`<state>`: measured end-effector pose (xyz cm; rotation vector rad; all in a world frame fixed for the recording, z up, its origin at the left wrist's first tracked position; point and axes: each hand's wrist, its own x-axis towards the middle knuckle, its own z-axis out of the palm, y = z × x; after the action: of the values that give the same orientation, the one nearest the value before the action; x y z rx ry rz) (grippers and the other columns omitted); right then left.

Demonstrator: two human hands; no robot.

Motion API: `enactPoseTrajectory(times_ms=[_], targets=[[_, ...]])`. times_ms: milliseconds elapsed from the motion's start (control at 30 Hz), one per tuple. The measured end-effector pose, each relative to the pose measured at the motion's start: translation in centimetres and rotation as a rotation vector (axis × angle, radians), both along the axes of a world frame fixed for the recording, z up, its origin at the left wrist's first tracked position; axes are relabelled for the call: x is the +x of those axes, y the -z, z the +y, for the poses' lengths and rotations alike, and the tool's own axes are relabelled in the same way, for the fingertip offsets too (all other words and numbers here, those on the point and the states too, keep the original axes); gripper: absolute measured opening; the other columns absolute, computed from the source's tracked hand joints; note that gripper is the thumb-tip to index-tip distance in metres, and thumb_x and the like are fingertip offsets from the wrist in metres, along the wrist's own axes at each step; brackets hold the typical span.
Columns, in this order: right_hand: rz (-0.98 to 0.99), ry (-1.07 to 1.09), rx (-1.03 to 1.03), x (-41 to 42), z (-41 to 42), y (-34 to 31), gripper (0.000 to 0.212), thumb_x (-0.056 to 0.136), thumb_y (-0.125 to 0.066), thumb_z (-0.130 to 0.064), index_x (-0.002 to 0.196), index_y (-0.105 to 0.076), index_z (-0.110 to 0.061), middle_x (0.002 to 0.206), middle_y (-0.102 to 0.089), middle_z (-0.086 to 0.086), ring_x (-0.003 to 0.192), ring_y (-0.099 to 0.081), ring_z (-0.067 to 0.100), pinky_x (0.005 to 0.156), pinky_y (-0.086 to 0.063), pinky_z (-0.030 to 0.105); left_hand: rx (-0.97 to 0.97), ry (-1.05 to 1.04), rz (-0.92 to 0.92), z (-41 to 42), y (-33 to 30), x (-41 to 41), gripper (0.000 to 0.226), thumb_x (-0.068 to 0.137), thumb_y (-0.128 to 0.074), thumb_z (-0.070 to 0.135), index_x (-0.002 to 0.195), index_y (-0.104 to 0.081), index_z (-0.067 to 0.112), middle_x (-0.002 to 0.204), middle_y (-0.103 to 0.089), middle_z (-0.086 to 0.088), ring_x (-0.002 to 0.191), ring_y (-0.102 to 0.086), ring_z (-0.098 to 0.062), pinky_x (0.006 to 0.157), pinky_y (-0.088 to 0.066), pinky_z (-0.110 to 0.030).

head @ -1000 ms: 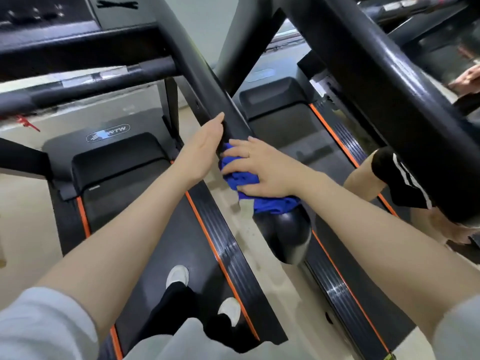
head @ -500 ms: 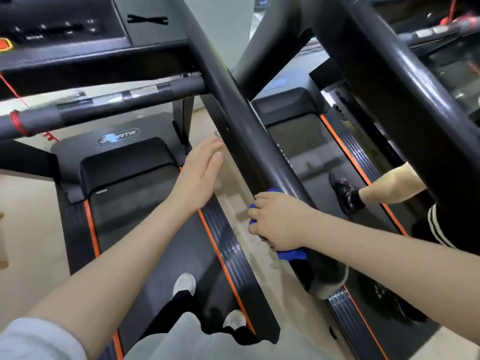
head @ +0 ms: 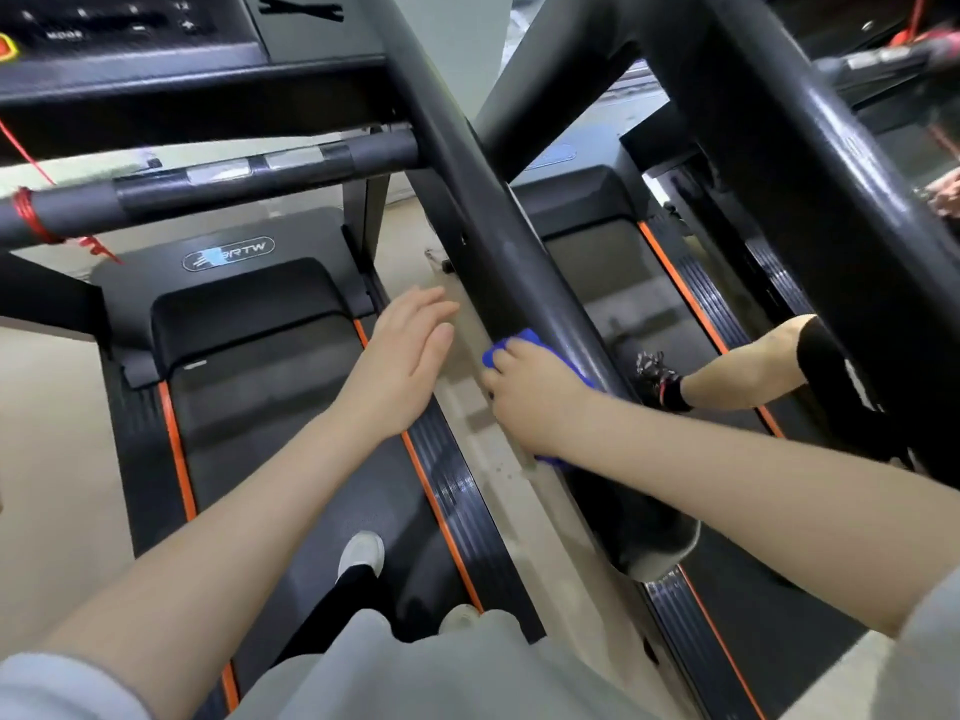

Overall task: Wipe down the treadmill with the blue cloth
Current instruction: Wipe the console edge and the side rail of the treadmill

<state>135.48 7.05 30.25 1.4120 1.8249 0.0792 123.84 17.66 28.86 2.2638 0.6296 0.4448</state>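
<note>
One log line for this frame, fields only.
stage: wiping handrail | right hand: grips crumpled blue cloth against slanted black treadmill handrail | left hand: fingers straight, holding nothing

— Where's the cloth?
— My right hand (head: 535,394) grips the blue cloth (head: 524,341) against the treadmill's black side handrail (head: 498,236).
— And your other hand?
— My left hand (head: 402,366) hangs flat, fingers straight, just beside that rail, above the belt (head: 280,407).
— Anyone nearby?
— A leg (head: 737,371) on the next treadmill.
</note>
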Motion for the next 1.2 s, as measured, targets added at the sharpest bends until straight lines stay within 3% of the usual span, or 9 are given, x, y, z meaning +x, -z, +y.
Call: enactPoseTrajectory(times_ms=[233, 500, 567, 667, 733, 833, 933, 1033, 1200], targets=[[0.167, 0.027, -0.381, -3.4, -11.0, 0.4, 0.023, 0.087, -0.048, -0.002, 0.101, -0.065, -0.008, 0.114, -0.061, 0.010, 0.106, -0.051, 0.029, 0.088, -0.039, 0.037, -0.012, 0.113, 0.040, -3.8, 0.8, 0.7, 0.041, 0.099, -0.031, 0.025, 0.132, -0.048, 0.008, 0.144, -0.041, -0.008, 0.140, -0.023, -0.021, 0.111, -0.007, -0.020], [0.547, -0.069, 0.449, 2.2, -6.2, -2.0, 0.013, 0.073, -0.065, -0.025, 0.077, -0.072, -0.016, 0.086, -0.069, 0.006, 0.080, -0.062, 0.028, 0.076, -0.052, 0.035, -0.035, 0.122, 0.005, -7.2, 0.2, 1.5, 0.051, 0.091, -0.028, 0.029, 0.135, -0.041, 0.006, 0.141, -0.043, -0.011, 0.133, -0.035, -0.021, 0.112, -0.020, -0.023], [0.817, 0.140, 0.596, 3.9, -7.4, -1.8, 0.023, 0.081, -0.059, -0.028, 0.093, -0.072, -0.013, 0.111, -0.064, 0.009, 0.104, -0.059, 0.027, 0.094, -0.044, 0.033, -0.059, 0.138, -0.074, -8.0, 0.1, 1.6, 0.044, 0.092, -0.033, 0.026, 0.133, -0.040, 0.009, 0.134, -0.047, -0.008, 0.126, -0.041, -0.018, 0.110, -0.030, -0.031], [1.188, 0.622, 0.830, 4.5, -11.1, -1.6, 0.029, 0.087, -0.063, -0.016, 0.115, -0.065, -0.013, 0.131, -0.046, -0.004, 0.124, -0.042, 0.010, 0.103, -0.023, 0.006, -0.068, 0.114, -0.073, -9.7, 0.4, 1.3, 0.054, 0.096, -0.038, 0.024, 0.146, -0.021, 0.013, 0.153, -0.024, -0.005, 0.140, -0.019, -0.008, 0.114, -0.014, -0.020], [1.400, 0.968, 0.931, 4.5, -13.5, -0.5, 0.027, 0.089, -0.060, -0.016, 0.115, -0.063, -0.019, 0.123, -0.048, -0.011, 0.114, -0.045, 0.002, 0.095, -0.028, 0.001, -0.041, 0.162, -0.055, -10.6, 0.8, 1.2, 0.058, 0.094, -0.038, 0.031, 0.147, -0.018, 0.017, 0.157, -0.013, -0.003, 0.140, -0.014, -0.004, 0.113, -0.010, -0.017], [1.876, 1.589, 0.960, 3.9, -16.8, 1.4, 0.008, 0.085, -0.052, -0.023, 0.084, -0.060, -0.024, 0.083, -0.055, 0.000, 0.076, -0.051, 0.012, 0.063, -0.043, 0.019, 0.028, 0.249, -0.020, -12.1, 1.2, 1.3, 0.058, 0.092, -0.038, 0.038, 0.146, -0.019, 0.027, 0.158, -0.006, -0.004, 0.142, -0.018, -0.017, 0.110, -0.009, -0.012], [1.953, 2.029, 1.026, 2.5, -19.4, 3.6, 0.034, 0.097, -0.042, -0.019, 0.063, -0.044, -0.019, 0.056, -0.038, 0.003, 0.053, -0.036, 0.015, 0.039, -0.031, 0.015, 0.166, 0.283, 0.060, -12.9, 1.5, 1.7, 0.061, 0.088, -0.028, 0.051, 0.145, -0.022, 0.031, 0.157, -0.004, -0.007, 0.143, -0.005, -0.029, 0.109, -0.007, -0.026], [2.086, 2.322, 1.117, 1.1, -20.5, 5.7, 0.036, 0.096, -0.040, -0.015, 0.060, -0.043, -0.017, 0.040, -0.043, 0.001, 0.036, -0.045, 0.013, 0.038, -0.036, 0.010, 0.253, 0.284, 0.095, -13.0, 1.7, 2.0, 0.060, 0.088, -0.026, 0.050, 0.143, -0.031, 0.027, 0.156, -0.007, -0.012, 0.140, -0.013, -0.036, 0.110, -0.009, -0.034], [2.101, 2.433, 0.940, 0.1, -20.2, 8.0, 0.025, 0.096, -0.033, -0.015, 0.076, -0.048, -0.014, 0.049, -0.064, -0.001, 0.070, -0.053, 0.019, 0.051, -0.052, 0.024, 0.310, 0.283, 0.104, -13.2, 1.9, 1.8, 0.058, 0.091, -0.019, 0.044, 0.145, -0.027, 0.022, 0.156, -0.006, -0.014, 0.142, -0.008, -0.037, 0.112, -0.002, -0.034]])
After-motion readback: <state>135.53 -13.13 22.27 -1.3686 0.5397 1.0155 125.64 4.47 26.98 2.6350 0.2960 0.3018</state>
